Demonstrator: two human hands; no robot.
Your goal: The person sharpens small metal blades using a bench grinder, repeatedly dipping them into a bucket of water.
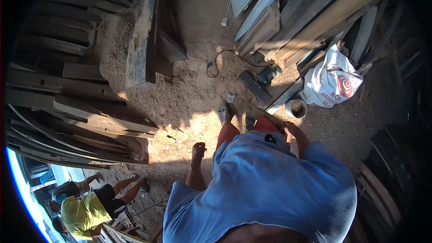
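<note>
My right hand (293,131) is closed round the near end of a flat brown wooden board (269,118), held slanting in front of my right thigh. The board's far end points forward and left. On the other side, my left hand (198,150) hangs beside my left leg with its fingers curled in. Whether anything small is inside it is hidden. On the ground beyond the board lie a dark power tool (268,74) with a cord and a dark plank (255,87). A white bucket (296,108) stands just past my right hand.
Thick timber (143,49) rises ahead, with stacked planks (103,123) at left. More boards (324,11) lean at far right, near a white sack (332,78). A black cord (216,65) crosses the sawdust-covered ground. Two people (85,209) are at lower left.
</note>
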